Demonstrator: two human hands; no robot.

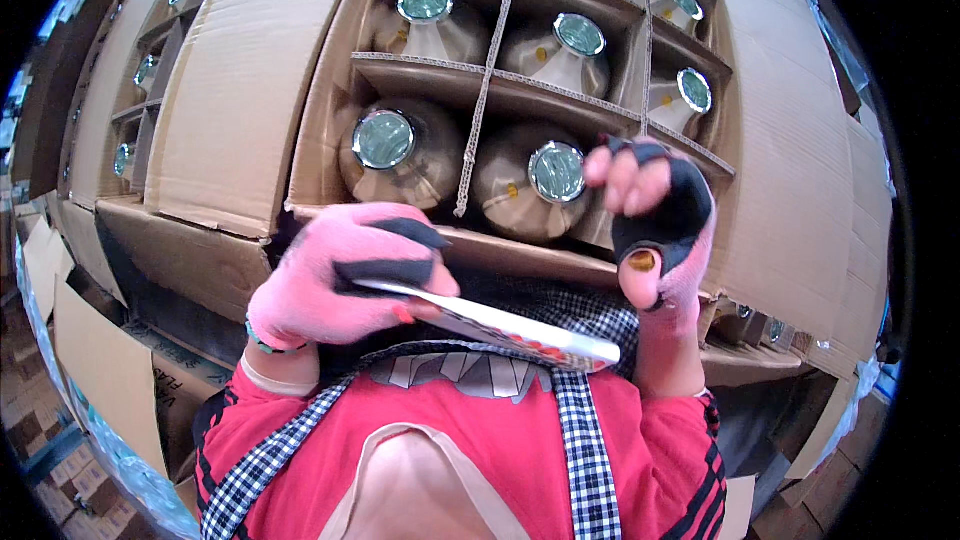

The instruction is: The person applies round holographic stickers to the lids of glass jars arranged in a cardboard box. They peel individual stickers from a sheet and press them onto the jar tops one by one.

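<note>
My left hand (345,270), in a pink and black glove, is closed on a flat white pad (510,330) with red-orange marks, possibly a sticker pad. The pad slants toward my right side in front of my chest. Raised at the right is my right hand (665,215), its gloved fingers curled and bare at the tips. On its thumb tip sits a small gold-brown oval sticker (641,260), apart from the other fingers. Just beyond the hands, mirror-like flasks (525,205) with silvery mouths stand in a divided carton. Small gold ovals show on several of them.
The open carton (560,255) has cardboard dividers (550,88) between the flasks. Its right flap (785,140) spreads outward. Another carton of flasks (145,75) stands at the left, behind a wide flap (235,80). More flask mouths (775,330) show at the lower right.
</note>
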